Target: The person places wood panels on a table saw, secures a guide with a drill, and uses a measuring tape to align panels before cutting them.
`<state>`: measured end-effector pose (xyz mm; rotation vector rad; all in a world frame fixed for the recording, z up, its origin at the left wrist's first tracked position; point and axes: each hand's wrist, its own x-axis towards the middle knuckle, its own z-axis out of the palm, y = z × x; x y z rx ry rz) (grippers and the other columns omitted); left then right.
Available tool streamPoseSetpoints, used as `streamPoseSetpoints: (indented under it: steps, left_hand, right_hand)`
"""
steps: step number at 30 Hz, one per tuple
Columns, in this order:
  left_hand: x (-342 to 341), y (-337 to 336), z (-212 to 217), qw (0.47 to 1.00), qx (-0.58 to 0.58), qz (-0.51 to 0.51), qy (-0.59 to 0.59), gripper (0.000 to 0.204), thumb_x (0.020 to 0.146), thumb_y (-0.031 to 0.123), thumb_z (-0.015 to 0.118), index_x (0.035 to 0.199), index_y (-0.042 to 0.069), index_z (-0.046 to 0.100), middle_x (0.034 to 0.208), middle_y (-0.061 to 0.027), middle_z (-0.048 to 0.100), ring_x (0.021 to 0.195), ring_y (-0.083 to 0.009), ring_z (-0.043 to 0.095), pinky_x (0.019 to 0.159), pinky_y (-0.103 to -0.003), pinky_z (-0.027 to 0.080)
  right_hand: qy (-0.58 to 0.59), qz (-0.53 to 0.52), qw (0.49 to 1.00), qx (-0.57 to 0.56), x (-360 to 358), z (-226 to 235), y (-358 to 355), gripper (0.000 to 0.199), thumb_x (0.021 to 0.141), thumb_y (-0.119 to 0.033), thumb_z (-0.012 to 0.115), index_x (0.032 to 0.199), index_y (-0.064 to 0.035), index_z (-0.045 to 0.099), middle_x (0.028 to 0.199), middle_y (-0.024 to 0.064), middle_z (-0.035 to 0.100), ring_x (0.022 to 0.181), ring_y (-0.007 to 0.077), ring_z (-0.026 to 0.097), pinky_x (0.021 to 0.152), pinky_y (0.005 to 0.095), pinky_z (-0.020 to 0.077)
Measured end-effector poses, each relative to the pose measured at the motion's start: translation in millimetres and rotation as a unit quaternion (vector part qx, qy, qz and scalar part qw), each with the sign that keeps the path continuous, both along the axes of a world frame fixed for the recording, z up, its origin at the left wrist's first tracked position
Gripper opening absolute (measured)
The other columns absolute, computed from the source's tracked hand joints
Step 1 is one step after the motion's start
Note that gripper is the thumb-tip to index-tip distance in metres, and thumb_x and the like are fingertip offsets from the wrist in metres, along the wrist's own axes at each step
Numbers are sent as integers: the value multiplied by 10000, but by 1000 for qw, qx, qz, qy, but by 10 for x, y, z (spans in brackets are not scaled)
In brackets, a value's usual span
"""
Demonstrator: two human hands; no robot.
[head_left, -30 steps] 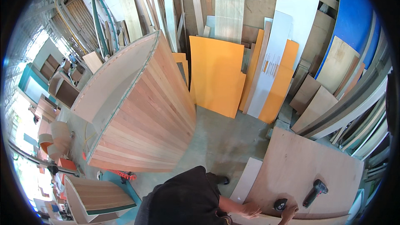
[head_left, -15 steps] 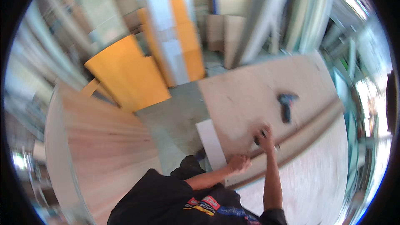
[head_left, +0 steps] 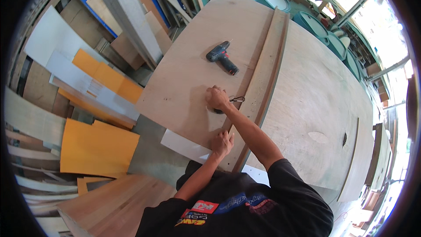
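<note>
Two hands work along a long curved strip [head_left: 263, 70] lying on a big plywood sheet [head_left: 184, 74] that serves as the bench top. The left hand [head_left: 222, 143], fingers loosely curled, presses on the strip's near end at about 6 o'clock, likely to steady it against the sheet. The right hand [head_left: 217, 98] is closed in a fist over a small dark tool [head_left: 218, 110] at the middle of the view, just left of the strip; a dark loop [head_left: 237, 99] trails from it, and what the tool is cannot be told. A cordless drill [head_left: 222, 57] lies idle on the sheet toward 12 o'clock, near the strip and apart from both hands. A white board [head_left: 184, 145] pokes out under the sheet's near edge. Orange panels [head_left: 96, 147] and leaning boards [head_left: 131, 30] crowd the floor from 8 to 11 o'clock, and teal bins [head_left: 326, 30] stand at 1 o'clock.
</note>
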<state>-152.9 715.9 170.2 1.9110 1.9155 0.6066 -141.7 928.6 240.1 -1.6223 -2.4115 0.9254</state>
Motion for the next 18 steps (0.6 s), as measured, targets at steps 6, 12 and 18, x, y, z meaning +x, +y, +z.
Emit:
streamPoseSetpoints:
  steps: [6,12,18]
  left_hand:
    - [3,32,188,999,-29,8,36,385,954,406,580,860,34,598,799,-206,654,723,-406,668,626,-479,545]
    - [-8,49,240,999,13,-4,46,372,947,388,602,811,43,576,733,-182,631,653,-396,646,564,-486,520]
    - [-10,67,303,996,24,-21,78,367,943,375,614,796,43,567,695,-179,614,616,-378,640,538,-468,517]
  right_hand:
    - [20,-142,973,180,460,65,644,712,800,-254,702,1411,-21,422,1387,220,458,1295,405,455,1085,465,389]
    - [-84,-140,980,116,521,35,1321,917,752,-283,767,1496,-48,285,1451,210,409,1351,374,420,1099,463,379]
    - [-87,-150,982,73,278,-128,1937,1054,730,-259,796,1548,-36,169,1383,236,477,1283,408,494,1022,463,475]
